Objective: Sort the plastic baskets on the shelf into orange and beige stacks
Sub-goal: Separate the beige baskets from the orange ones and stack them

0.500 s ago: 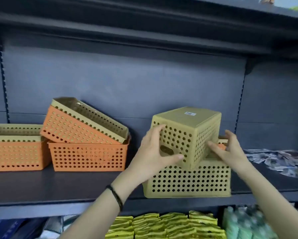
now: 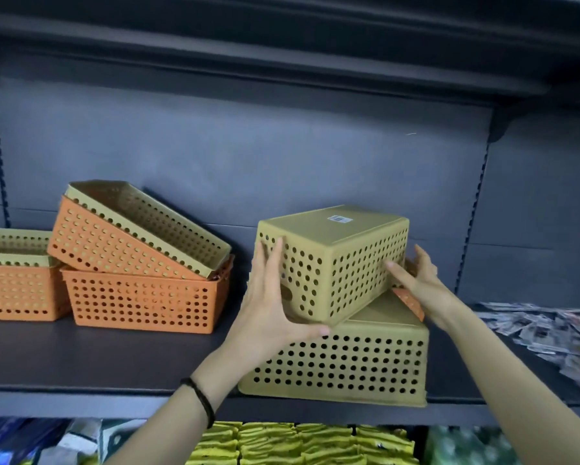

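Now gripping upturned beige basket (image 2: 335, 263) with left hand (image 2: 268, 310) and right hand (image 2: 419, 283), tilting on lower beige basket (image 2: 345, 364).

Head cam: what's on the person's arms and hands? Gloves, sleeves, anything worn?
Both forearms are bare, with no sleeves in view. The left hand and right hand have no gloves and no visible rings. The only item worn is a thin black band around the left wrist.

Only a sliver of an orange basket (image 2: 410, 305) peeked out behind the upturned beige basket (image 2: 335, 263), rest hidden. The leftmost orange basket (image 2: 13, 290) was cut off by the frame edge. Label (image 2: 340, 219) text was too tiny to read, and the packets (image 2: 543, 327) far right were blurry.
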The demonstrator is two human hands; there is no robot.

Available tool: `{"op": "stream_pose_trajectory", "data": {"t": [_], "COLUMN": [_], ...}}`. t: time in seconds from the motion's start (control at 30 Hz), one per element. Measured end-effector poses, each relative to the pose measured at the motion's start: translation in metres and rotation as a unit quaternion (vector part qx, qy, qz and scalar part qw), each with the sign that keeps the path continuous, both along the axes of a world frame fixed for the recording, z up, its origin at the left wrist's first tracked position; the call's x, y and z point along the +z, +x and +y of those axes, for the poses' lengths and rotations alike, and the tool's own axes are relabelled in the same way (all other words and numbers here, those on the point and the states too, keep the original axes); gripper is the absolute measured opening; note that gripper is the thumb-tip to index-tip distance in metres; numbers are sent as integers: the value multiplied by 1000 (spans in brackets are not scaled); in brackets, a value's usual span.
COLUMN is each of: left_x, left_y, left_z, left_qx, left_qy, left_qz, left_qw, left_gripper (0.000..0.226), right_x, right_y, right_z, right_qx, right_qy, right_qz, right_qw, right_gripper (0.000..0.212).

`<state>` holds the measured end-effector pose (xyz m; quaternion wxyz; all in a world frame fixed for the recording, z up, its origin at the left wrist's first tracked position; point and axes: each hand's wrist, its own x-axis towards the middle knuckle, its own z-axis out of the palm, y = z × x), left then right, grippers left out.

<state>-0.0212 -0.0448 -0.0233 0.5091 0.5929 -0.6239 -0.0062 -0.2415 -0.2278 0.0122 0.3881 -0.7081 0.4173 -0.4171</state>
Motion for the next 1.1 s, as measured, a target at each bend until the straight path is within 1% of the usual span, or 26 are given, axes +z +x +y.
{"op": "stream_pose_trajectory", "data": {"t": [0.07,0.13,0.2,0.23,0.3,0.37,0.43,0.5,0.57,0.63,0.77,0.83,0.9,1.0,1.1], "left_x": [-1,-1,2,4,6,11,18,22,23,20,9,7,4,-5,-11], "left_y": [-4,-10,-11,-9,0,9,12,16,19,18,18,21,22,18,15], "left_z": [-1,-3,-6,-7,-5,3,16,27,35,41,43,40,37,32,33], "left_qx": [10,24,42,46,30,-19,-63,-83,-102,-116,-129,-137,-147,-158,-163], "left_qy": [-5,-3,-4,-7,-8,-17,-57,-104,-110,-89,-50,-31,-15,-18,-34], "left_qz": [3,-6,6,13,19,58,115,162,170,174,192,211,219,251,274], "left_qw": [1000,1000,999,999,999,998,990,978,974,974,972,967,964,955,947], "left_gripper": [137,135,133,133,127,115,99,87,80,79,68,71,73,67,66], "right_x": [7,11,10,8,1,-1,3,6,6,-1,-19,-28,-38,-49,-53], "right_y": [1,4,6,6,3,-5,-14,-23,-31,-37,-41,-40,-37,-34,-35], "right_z": [-8,-12,-11,-9,-3,6,23,42,60,73,80,79,77,76,77], "right_qx": [6,52,66,54,31,29,44,51,45,42,59,67,85,113,122], "right_qy": [39,58,35,17,-14,-54,-95,-126,-150,-156,-126,-115,-103,-94,-105], "right_qz": [-33,-58,-39,-28,-40,-82,-139,-185,-201,-200,-190,-183,-186,-197,-208], "right_qw": [999,995,996,998,999,995,985,973,967,966,972,974,973,969,965], "right_gripper": [140,136,131,127,115,95,69,56,55,59,63,62,57,52,54]}}
